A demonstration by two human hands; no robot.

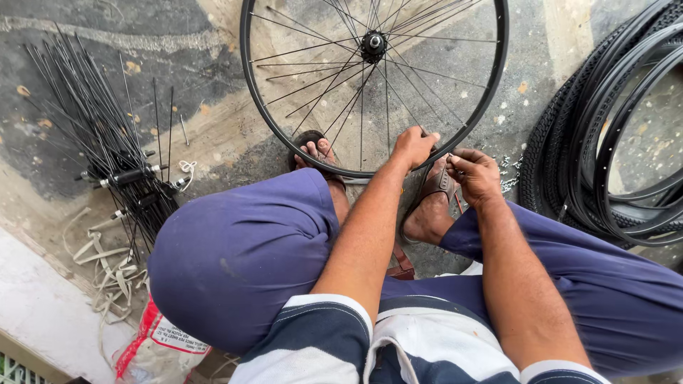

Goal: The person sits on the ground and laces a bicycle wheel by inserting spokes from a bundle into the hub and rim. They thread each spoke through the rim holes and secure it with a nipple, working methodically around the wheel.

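A black bicycle wheel rim (250, 85) with thin spokes and a hub (373, 44) stands on the concrete floor in front of me. My left hand (413, 146) grips the lower edge of the rim. Just to its right, my right hand (475, 173) pinches a small metal part against the rim, where a spoke meets it. My sandalled feet sit under the rim, and my knees in blue trousers frame both arms.
A bundle of loose black spokes (99, 121) lies on the floor at the left. Black tyres and rims (605, 142) are stacked at the right. Small metal nipples (509, 171) lie scattered by my right hand. A plastic bag (153, 345) and cloth strips lie lower left.
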